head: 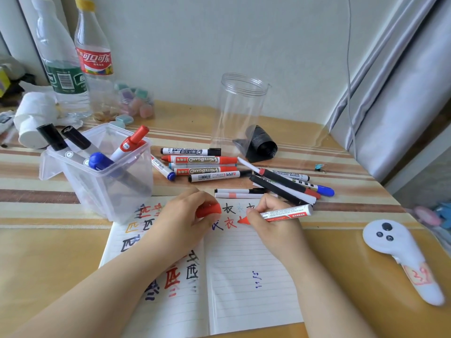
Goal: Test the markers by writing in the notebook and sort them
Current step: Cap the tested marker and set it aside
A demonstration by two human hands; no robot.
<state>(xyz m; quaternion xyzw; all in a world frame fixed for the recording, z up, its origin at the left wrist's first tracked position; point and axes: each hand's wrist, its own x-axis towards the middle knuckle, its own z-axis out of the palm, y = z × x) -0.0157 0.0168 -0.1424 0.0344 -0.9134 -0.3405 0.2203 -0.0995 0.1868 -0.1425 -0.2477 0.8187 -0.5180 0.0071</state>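
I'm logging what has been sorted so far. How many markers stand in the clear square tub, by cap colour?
Black-capped markers: 2
Blue-capped marker: 1
Red-capped marker: 1
Total in the tub: 4

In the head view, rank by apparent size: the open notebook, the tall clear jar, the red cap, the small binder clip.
1. notebook, though nearest the camera
2. tall clear jar
3. red cap in the left hand
4. binder clip
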